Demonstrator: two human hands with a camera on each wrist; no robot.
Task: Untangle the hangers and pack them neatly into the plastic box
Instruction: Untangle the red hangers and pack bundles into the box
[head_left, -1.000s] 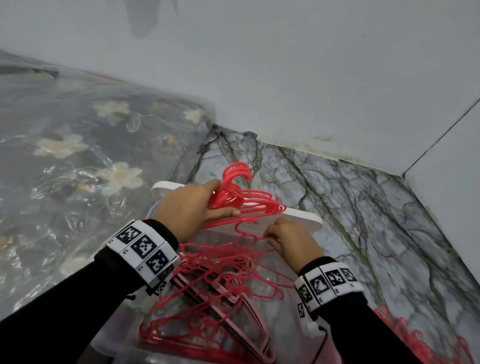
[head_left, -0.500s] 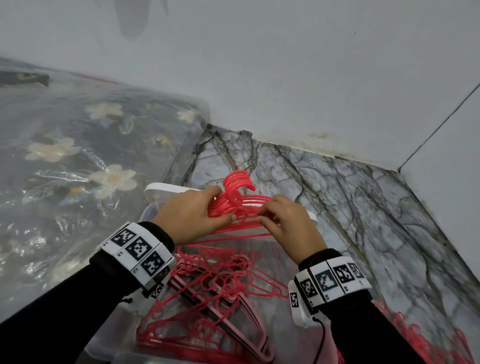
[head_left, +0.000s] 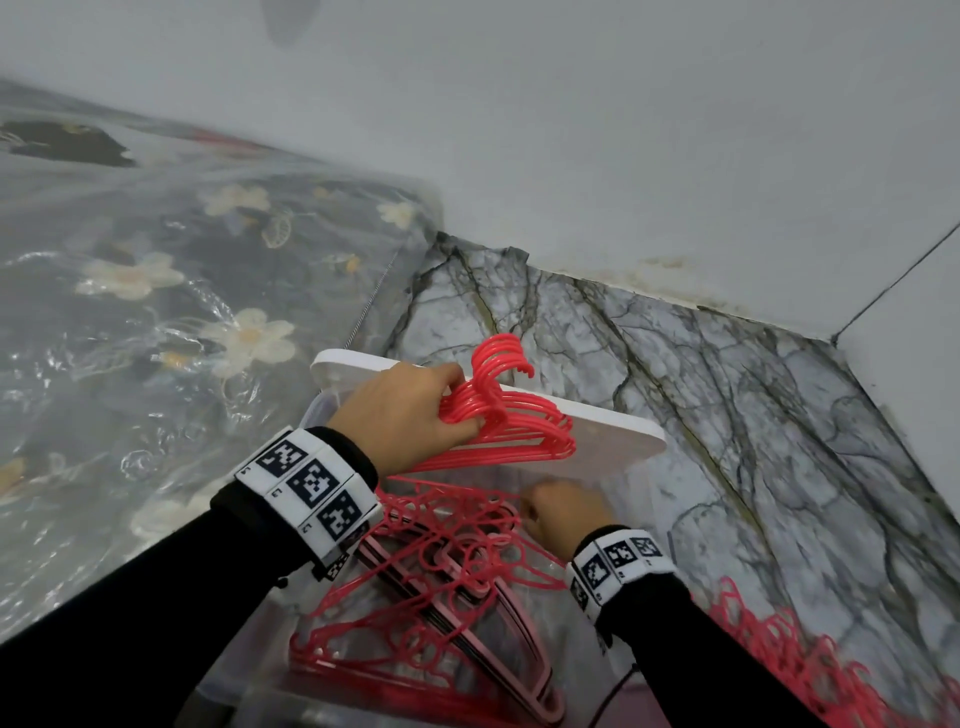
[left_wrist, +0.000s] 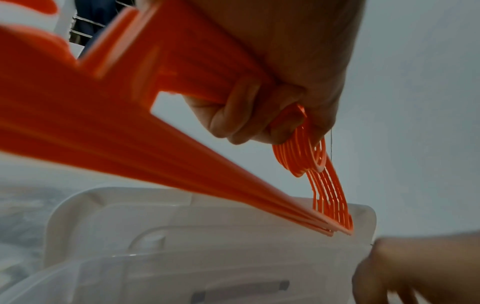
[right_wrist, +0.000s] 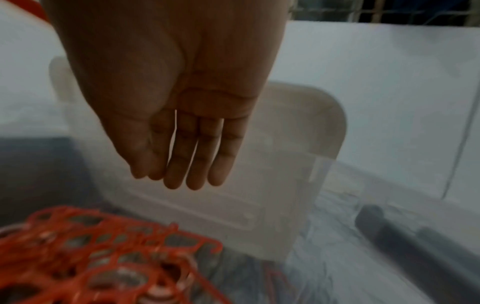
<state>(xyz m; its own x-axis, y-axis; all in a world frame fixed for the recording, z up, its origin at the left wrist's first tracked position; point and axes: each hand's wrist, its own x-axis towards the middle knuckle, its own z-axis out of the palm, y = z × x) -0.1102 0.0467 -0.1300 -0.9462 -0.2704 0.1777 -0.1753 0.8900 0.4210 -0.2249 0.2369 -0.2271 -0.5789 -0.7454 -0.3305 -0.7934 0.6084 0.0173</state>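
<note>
My left hand (head_left: 410, 415) grips a stacked bundle of red hangers (head_left: 511, 421) near their hooks, above the far end of the clear plastic box (head_left: 623, 499). In the left wrist view the fingers (left_wrist: 241, 115) curl round the bundle of hangers (left_wrist: 130, 115). My right hand (head_left: 563, 512) hovers lower, inside the box, with fingers straight and nothing in it; the right wrist view shows its empty palm (right_wrist: 182, 127). Several red and pink hangers (head_left: 441, 582) lie in the box below both hands, some tangled.
The box's white lid (head_left: 613, 431) stands behind the box. A tangled pile of red hangers (head_left: 789, 654) lies on the marbled floor (head_left: 727, 415) at the right. A plastic-covered flowered mattress (head_left: 156, 312) borders the left; white walls (head_left: 571, 130) close in behind.
My right hand has let go of the held bundle and dropped down into the box. My left hand keeps the bundle raised in about the same place.
</note>
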